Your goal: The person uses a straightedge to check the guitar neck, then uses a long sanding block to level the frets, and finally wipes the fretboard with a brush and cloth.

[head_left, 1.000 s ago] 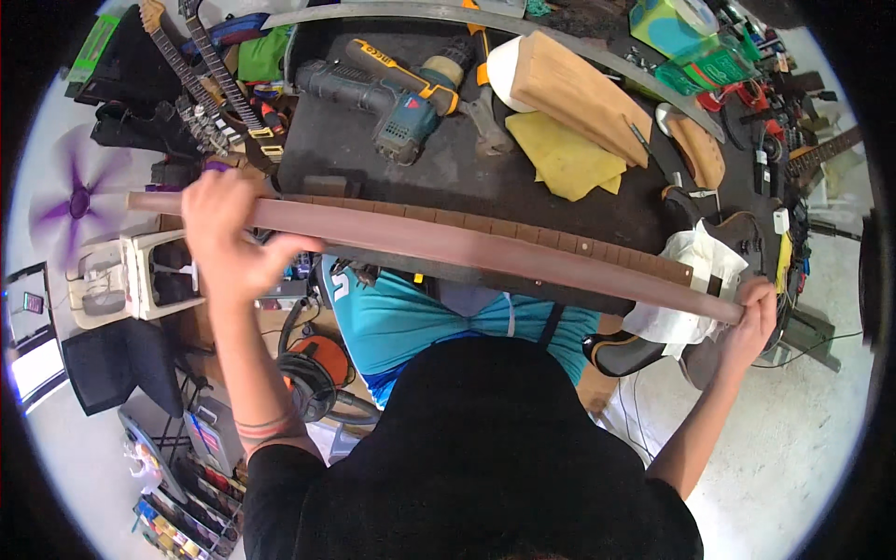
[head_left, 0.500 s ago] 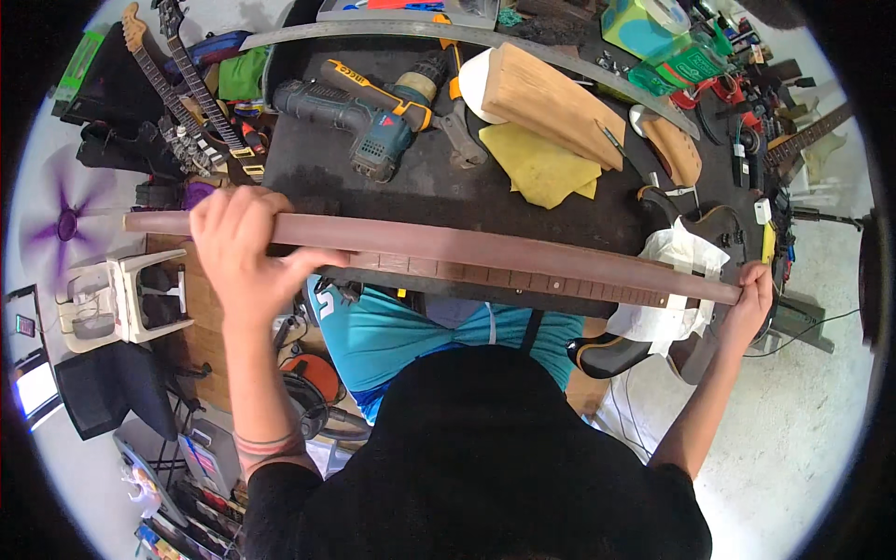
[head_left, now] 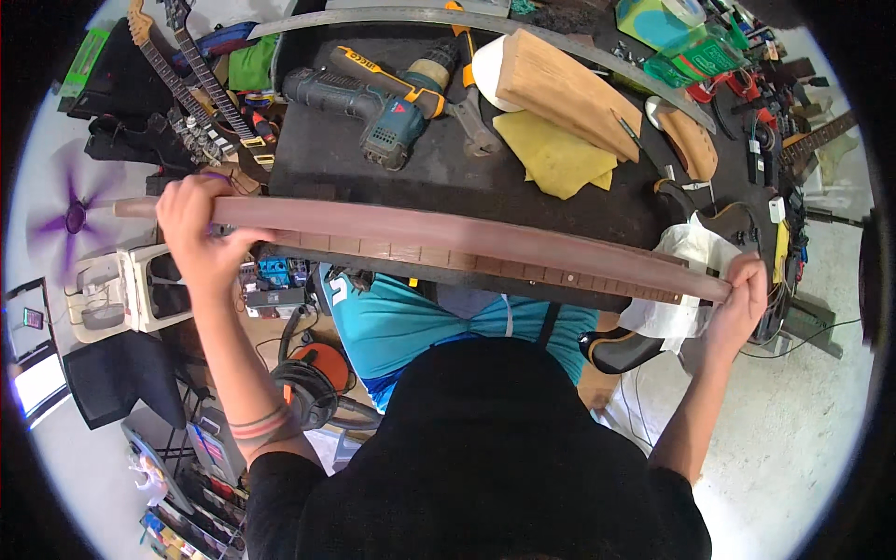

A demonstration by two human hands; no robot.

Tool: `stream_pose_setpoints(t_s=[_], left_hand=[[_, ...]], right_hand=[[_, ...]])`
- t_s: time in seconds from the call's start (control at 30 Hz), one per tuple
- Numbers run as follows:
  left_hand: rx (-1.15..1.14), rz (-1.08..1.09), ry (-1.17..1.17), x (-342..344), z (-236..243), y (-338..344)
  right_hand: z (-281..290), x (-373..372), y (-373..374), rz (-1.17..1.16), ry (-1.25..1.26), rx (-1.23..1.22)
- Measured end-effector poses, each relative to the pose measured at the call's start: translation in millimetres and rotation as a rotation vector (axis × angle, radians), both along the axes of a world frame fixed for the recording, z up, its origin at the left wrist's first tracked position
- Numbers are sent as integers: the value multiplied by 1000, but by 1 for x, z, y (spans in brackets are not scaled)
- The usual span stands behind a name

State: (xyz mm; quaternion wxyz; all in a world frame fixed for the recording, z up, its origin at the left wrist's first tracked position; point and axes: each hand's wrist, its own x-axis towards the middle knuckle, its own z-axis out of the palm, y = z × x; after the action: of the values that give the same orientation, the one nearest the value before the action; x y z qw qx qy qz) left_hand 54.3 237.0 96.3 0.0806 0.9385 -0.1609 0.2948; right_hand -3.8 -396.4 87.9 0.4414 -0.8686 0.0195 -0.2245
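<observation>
A long, straight reddish-brown sanding beam [head_left: 467,231] lies lengthwise along a guitar's dark fretboard [head_left: 420,254], covering its far side. Slot lines and a few pale dots show along the near strip of the board. My left hand [head_left: 198,229] is wrapped round the beam near its left end, thumb on the near side by the neck. At the other end, my right hand [head_left: 740,297] grips the beam's tip with curled fingers. Beneath that end, white paper [head_left: 653,319] covers part of the dark guitar body [head_left: 621,352].
On the dark bench [head_left: 313,154] lie a cordless drill [head_left: 392,126], a wooden block [head_left: 569,93], yellow sandpaper [head_left: 553,154] and a long metal ruler [head_left: 420,16]. Two guitar necks [head_left: 173,75] rise at the far left, near a purple fan [head_left: 75,217]. A vacuum [head_left: 313,383] stands below.
The sanding beam has slid left along the fretboard, with both my hands still gripping it. My left hand is farther out past the neck. The view has shifted slightly.
</observation>
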Motion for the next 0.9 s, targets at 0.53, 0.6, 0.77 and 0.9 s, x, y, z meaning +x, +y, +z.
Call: stream_pose_setpoints(t_s=[0.53, 0.6, 0.77, 0.9], left_hand=[[0, -15, -19, 2, -5, -59], [4, -28, -22, 3, -3, -82], [3, 44, 27, -9, 8, -8], [-7, 14, 25, -6, 5, -56]], right_hand=[[1, 1, -49, -182, 14, -167], [-2, 3, -83, -170, 2, -3], [-3, -13, -7, -10, 21, -57], [-3, -4, -50, -141, -8, -172]])
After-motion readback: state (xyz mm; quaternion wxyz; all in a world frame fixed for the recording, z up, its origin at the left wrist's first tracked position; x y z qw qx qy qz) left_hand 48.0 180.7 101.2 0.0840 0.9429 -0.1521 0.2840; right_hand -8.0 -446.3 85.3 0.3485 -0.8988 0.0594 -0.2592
